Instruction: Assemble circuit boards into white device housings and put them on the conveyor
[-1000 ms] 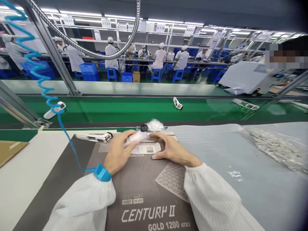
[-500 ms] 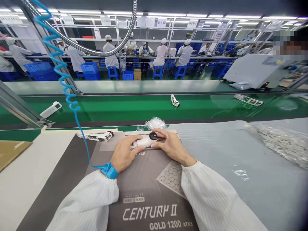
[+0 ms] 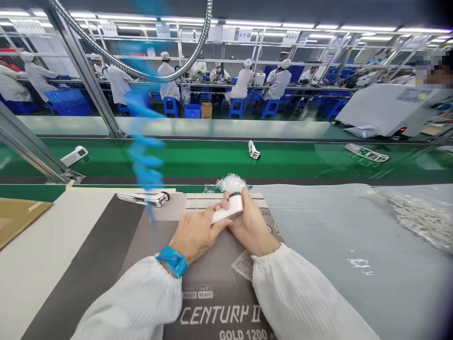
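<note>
Over the printed dark cardboard, I hold a white handheld device casing with a bent head and a dark rim at its end. My left hand, with a blue wrist strap on it, closes on the casing's lower end. My right hand wraps the head, its fingers partly hidden behind it. A similar open-sided white casing lies beyond my left hand, at the cardboard's far edge. Just past my hands sits crumpled clear plastic.
A green conveyor belt runs across, carrying white casings. To the right, a clear bag of small parts lies on grey sheeting. A blurred coiled blue cord hangs at left. Co-workers sit at a far bench.
The casing has been turned and raised, its white head now facing up and its black round part out of sight. My right hand has wrapped around the head. The blue cord has swung right.
</note>
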The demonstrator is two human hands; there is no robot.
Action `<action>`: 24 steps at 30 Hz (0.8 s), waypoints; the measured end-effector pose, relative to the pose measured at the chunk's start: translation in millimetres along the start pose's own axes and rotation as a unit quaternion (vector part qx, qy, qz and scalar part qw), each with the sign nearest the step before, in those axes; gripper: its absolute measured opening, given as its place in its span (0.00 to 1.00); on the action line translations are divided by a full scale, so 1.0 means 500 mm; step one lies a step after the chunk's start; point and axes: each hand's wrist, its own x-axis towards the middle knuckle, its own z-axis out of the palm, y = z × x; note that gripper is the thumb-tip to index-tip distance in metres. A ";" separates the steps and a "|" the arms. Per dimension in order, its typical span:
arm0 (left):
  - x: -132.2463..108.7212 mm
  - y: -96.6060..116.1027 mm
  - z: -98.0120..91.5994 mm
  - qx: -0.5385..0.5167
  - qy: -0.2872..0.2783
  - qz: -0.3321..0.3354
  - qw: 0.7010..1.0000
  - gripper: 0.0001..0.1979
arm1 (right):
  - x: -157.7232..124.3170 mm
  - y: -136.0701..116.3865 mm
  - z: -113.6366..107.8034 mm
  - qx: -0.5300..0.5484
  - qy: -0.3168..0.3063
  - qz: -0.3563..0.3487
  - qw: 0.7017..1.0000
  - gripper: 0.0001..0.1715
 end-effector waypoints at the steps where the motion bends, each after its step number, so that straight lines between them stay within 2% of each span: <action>1: 0.003 -0.007 -0.003 0.002 0.018 -0.006 1.000 0.22 | -0.003 -0.001 0.003 -0.007 -0.025 0.002 1.000 0.25; 3: 0.005 -0.012 -0.007 -0.008 0.070 0.007 0.998 0.23 | -0.007 0.004 0.009 -0.028 -0.068 -0.004 0.997 0.21; 6: 0.001 -0.003 -0.005 -0.047 0.133 0.070 0.988 0.25 | -0.011 0.026 0.016 -0.045 -0.071 -0.013 0.996 0.19; 9: -0.005 0.010 0.000 -0.058 0.140 0.104 0.983 0.19 | -0.009 0.045 0.021 -0.028 -0.048 -0.028 0.998 0.20; 12: -0.008 0.008 -0.003 -0.063 0.126 0.100 0.985 0.19 | -0.006 0.051 0.019 -0.029 -0.039 -0.017 0.999 0.23; 14: -0.001 -0.006 -0.016 -0.037 0.077 0.073 0.994 0.22 | -0.001 0.049 0.012 -0.043 -0.012 -0.017 0.999 0.25; 16: 0.020 -0.030 -0.043 -0.002 0.009 0.016 1.000 0.24 | 0.007 0.045 -0.002 -0.064 0.038 -0.037 0.997 0.27; 19: 0.081 -0.080 -0.111 -0.007 -0.079 -0.096 0.992 0.26 | 0.022 0.039 -0.022 -0.102 0.109 -0.066 0.987 0.30; 21: 0.138 -0.117 -0.164 -0.026 -0.077 -0.173 0.982 0.28 | 0.027 0.036 -0.029 -0.128 0.125 -0.064 0.982 0.31; 24: 0.221 -0.173 -0.227 0.018 0.004 -0.213 0.977 0.25 | 0.028 0.033 -0.033 -0.166 0.130 -0.055 0.976 0.32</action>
